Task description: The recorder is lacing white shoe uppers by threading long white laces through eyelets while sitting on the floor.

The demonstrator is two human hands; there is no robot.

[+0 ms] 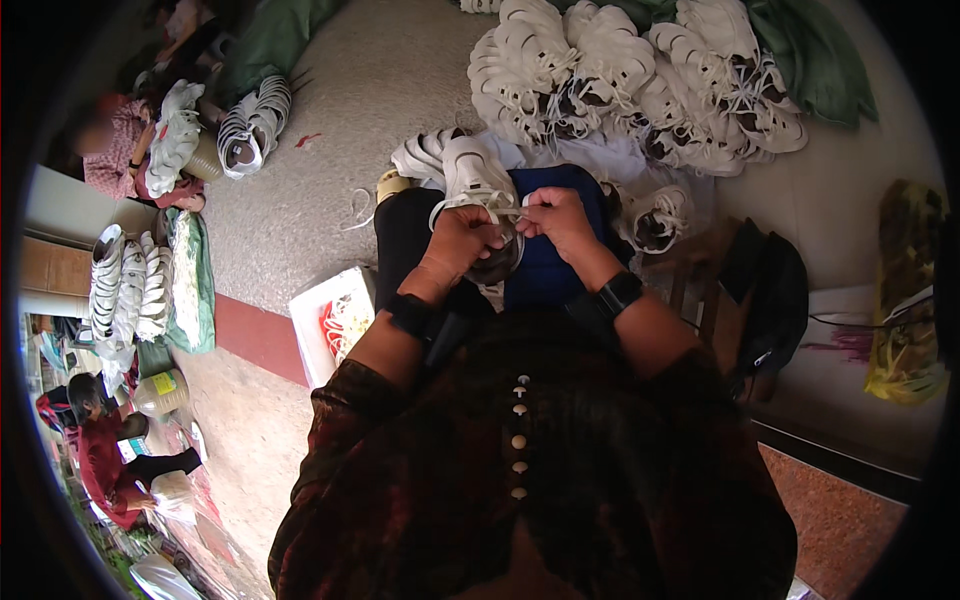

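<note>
A white shoe (472, 168) rests on my lap, its toe pointing away from me and its opening toward me. My left hand (466, 242) is closed in a pinch over the laced part of the shoe. A white shoelace (508, 211) runs across from it to my right hand (560, 222), whose thumb and fingers are pinched on the lace. Dark blue cloth (545, 272) lies under my right hand. Just left of the shoe, more white shoe uppers (420, 158) stick out. The shoe's inside is partly hidden by my left hand.
White shoes (610, 75) lie heaped at the far right, near green sacks (815, 55). A white box (335, 318) with laces stands left of my lap. Shoe stacks (130, 285) stand at left, where two people (110, 460) sit. A dark bag (775, 310) hangs at right.
</note>
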